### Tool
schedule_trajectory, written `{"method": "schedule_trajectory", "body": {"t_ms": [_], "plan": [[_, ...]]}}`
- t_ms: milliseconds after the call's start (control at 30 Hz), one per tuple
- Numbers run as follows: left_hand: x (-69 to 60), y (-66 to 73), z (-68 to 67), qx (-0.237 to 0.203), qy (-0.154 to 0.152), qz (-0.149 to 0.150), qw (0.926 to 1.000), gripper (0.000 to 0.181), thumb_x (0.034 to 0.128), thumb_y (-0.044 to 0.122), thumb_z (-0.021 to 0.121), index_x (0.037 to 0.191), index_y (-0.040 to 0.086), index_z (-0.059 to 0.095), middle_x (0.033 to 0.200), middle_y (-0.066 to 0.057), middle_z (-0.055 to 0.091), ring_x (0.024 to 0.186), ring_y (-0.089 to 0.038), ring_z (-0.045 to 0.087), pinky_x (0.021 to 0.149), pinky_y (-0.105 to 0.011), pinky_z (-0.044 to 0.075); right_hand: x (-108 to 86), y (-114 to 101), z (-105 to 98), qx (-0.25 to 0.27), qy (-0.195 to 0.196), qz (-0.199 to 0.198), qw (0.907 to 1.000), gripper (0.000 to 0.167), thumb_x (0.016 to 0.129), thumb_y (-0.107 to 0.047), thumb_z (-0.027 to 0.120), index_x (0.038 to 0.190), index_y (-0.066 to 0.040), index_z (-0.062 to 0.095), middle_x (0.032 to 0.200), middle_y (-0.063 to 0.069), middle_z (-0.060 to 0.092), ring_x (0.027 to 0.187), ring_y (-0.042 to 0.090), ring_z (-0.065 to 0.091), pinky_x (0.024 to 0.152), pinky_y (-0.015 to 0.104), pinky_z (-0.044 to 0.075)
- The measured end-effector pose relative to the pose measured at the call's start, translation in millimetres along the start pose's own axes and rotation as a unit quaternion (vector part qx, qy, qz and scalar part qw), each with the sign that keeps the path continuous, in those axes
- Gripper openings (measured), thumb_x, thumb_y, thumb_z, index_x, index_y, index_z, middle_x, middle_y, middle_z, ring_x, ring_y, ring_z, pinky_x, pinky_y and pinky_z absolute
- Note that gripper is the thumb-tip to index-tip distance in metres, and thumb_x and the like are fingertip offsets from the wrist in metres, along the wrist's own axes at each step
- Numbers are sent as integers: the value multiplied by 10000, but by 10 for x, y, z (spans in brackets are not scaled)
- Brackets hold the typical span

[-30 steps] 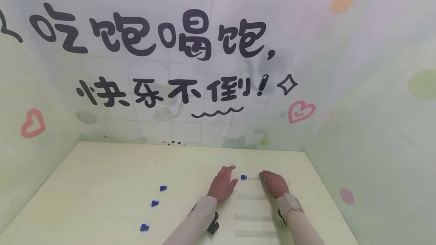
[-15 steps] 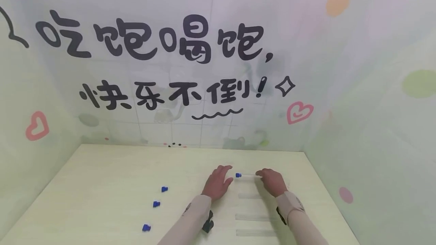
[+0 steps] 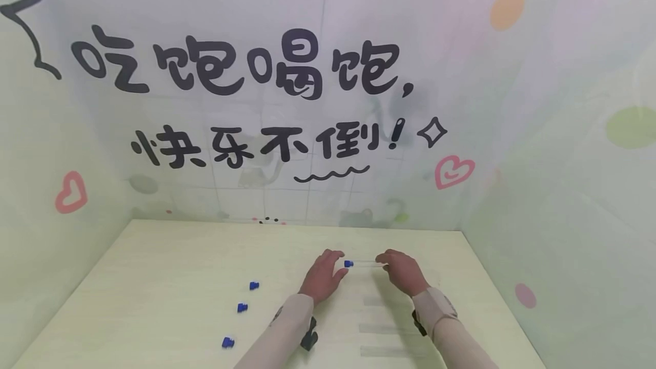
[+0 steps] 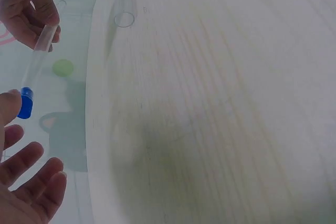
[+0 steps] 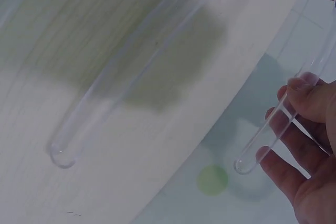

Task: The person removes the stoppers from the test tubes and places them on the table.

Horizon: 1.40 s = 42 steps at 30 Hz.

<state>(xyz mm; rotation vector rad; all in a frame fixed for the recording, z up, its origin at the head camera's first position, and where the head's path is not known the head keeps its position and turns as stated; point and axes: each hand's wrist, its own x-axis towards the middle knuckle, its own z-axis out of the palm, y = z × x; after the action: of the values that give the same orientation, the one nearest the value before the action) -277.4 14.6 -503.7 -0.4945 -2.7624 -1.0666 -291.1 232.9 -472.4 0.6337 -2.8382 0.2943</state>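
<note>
My right hand point(image 3: 407, 273) pinches a clear test tube point(image 3: 366, 264), raised above the table with its blue stopper point(image 3: 348, 264) pointing left. In the right wrist view the thumb and fingers hold the tube near its rounded closed end point(image 5: 244, 165). Around the stopper end, my left hand point(image 3: 320, 277) has its fingers spread apart. The left wrist view shows the left thumb point(image 4: 8, 109) overlapping the stopper's edge; contact there cannot be told. Further test tubes point(image 3: 392, 352) lie in a row on the table below the hands.
Three loose blue stoppers, the nearest point(image 3: 228, 343) among them, lie apart on the left of the pale wooden table point(image 3: 169, 278). Printed fabric walls point(image 3: 277, 198) enclose the back and sides. Both wrists wear dark devices point(image 3: 310, 335).
The right hand has lifted the stoppered tube off the table and brought it left, so its stopper has come between the left thumb and fingers. The camera view has shifted slightly.
</note>
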Motion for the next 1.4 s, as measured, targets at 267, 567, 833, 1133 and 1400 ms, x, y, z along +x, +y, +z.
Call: {"method": "schedule_trajectory", "body": {"t_ms": [267,567,833,1133,1400], "plan": [[-24,-16,-26,95,-93,118,9998,153,923,195,612,1051,112,598,950,-37,600,845,-175,588,721,-313,495,4,-87,-104,156,-67,-215,9996,251,774,61,699,964,-100,732,918,17,706,860,226,678,715,376,542],[-64,-15,-101,13,-457,307,9985,168,982,264,510,894,132,566,754,39,516,646,-87,434,576,-243,373,1,-108,-143,208,-171,-1043,9942,227,759,107,675,942,-20,717,848,58,666,817,230,648,738,330,531],[-100,-58,-156,199,-242,487,9983,204,976,172,493,789,110,545,669,44,454,600,-103,405,544,-256,356,-32,-215,-105,295,-36,-1334,9906,215,752,96,683,917,-41,710,797,62,640,747,195,601,685,301,509],[-138,-45,-267,-641,-547,232,9962,255,983,120,437,793,16,572,643,22,415,626,-114,394,637,-285,406,-137,-339,-3,23,682,-1209,9903,227,731,83,725,929,-26,706,822,42,636,782,183,606,695,280,526],[-103,-130,-321,-1584,-890,-706,9808,360,976,122,379,617,134,357,587,36,309,560,-130,280,553,-249,263,-104,-403,114,-324,1607,-1737,9711,259,654,73,784,870,-42,701,779,20,617,722,133,557,647,228,505]]}}
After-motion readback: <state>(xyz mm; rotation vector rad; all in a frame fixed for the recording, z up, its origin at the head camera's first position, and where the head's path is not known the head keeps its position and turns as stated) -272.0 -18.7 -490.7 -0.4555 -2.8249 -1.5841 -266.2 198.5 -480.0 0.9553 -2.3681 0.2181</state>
